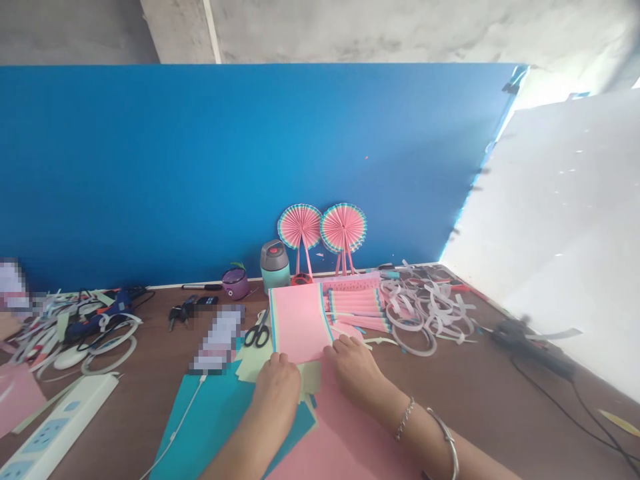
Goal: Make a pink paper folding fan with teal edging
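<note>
A pink paper sheet (299, 320) with blue and yellow striped side edges stands tilted up in front of me. My left hand (278, 381) pinches its lower left corner, fingers curled. At the lower right corner my right hand (353, 367) grips the same sheet, a bracelet and a bangle on that arm. Under the hands lie pale green paper pieces (311, 377), a large pink sheet (345, 440) and a teal sheet (210, 420). Black-handled scissors (257, 333) rest just left of the held sheet. Pleated pink paper strips (356, 303) lie behind it on the right.
Two round pink paper fans (344, 228) lean against the blue partition (200, 167). A teal flask (275, 267) and purple pot (235, 283) stand at the back. Curled white strips (430, 307) pile up right, near a glue gun (533, 347). A power strip (60, 427) lies left.
</note>
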`<state>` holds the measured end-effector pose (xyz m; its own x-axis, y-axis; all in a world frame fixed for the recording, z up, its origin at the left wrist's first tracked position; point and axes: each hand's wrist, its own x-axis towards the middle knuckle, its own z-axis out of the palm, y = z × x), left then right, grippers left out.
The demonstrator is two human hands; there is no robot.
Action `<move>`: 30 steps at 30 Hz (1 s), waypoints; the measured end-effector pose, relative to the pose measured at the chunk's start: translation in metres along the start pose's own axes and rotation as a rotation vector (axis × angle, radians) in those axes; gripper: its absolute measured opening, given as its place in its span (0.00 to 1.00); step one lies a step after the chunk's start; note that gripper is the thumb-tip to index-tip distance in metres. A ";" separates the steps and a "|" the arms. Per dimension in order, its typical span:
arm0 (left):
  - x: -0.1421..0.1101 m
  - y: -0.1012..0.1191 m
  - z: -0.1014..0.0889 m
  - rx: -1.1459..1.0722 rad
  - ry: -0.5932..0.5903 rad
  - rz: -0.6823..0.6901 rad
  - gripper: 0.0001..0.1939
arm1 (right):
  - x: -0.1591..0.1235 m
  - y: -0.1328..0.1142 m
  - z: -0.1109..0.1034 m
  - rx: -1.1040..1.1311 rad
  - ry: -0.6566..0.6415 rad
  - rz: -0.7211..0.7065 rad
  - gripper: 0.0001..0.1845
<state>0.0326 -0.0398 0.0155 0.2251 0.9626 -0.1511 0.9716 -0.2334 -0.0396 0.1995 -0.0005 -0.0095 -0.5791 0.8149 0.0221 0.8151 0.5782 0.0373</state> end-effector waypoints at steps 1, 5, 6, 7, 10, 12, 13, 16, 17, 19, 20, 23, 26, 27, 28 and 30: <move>0.000 0.005 0.002 -0.001 -0.014 -0.019 0.20 | -0.001 -0.003 0.000 -0.001 0.016 -0.004 0.19; 0.002 0.017 0.007 0.011 -0.055 -0.054 0.28 | -0.009 -0.018 -0.002 -0.047 0.063 -0.034 0.28; 0.002 0.019 0.007 0.019 -0.059 -0.063 0.28 | -0.011 -0.021 -0.003 -0.062 0.062 -0.031 0.27; 0.002 0.021 0.008 0.023 -0.059 -0.072 0.28 | -0.012 -0.025 -0.004 -0.077 0.058 -0.022 0.25; 0.001 0.024 0.008 0.026 -0.044 -0.109 0.25 | -0.014 -0.029 -0.008 -0.111 0.043 0.019 0.16; 0.000 0.023 0.007 0.036 -0.035 -0.135 0.20 | -0.013 -0.028 -0.010 -0.125 0.002 0.049 0.10; 0.000 0.023 0.007 0.043 -0.026 -0.142 0.18 | -0.013 -0.026 -0.009 -0.126 -0.018 0.065 0.07; -0.001 0.020 0.008 0.049 0.013 -0.134 0.16 | -0.009 -0.019 -0.004 -0.107 -0.047 0.100 0.05; -0.001 0.020 0.007 0.049 0.028 -0.130 0.16 | -0.008 -0.016 -0.002 -0.095 -0.040 0.102 0.05; -0.002 0.018 0.007 0.049 0.042 -0.124 0.16 | -0.005 -0.011 0.001 -0.075 -0.025 0.085 0.05; -0.002 0.016 0.006 0.046 0.042 -0.126 0.16 | -0.003 -0.008 0.001 -0.069 -0.018 0.075 0.06; -0.001 0.009 0.003 0.024 0.037 -0.126 0.16 | 0.001 0.000 -0.001 -0.050 -0.008 0.053 0.07; 0.002 -0.002 0.000 -0.011 0.079 -0.130 0.14 | 0.004 0.007 -0.003 -0.039 0.021 0.036 0.08; 0.003 -0.006 -0.001 -0.029 0.113 -0.142 0.14 | 0.005 0.009 -0.003 -0.040 0.037 0.026 0.08; 0.004 -0.009 -0.002 -0.051 0.154 -0.154 0.14 | 0.005 0.011 -0.001 -0.041 0.055 0.015 0.08; 0.006 -0.013 -0.004 -0.112 0.244 -0.166 0.15 | 0.007 0.015 0.003 -0.041 0.094 -0.005 0.08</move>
<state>0.0217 -0.0303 0.0194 0.0608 0.9941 0.0900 0.9955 -0.0669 0.0668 0.2078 0.0138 -0.0118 -0.5838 0.8036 0.1156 0.8119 0.5785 0.0784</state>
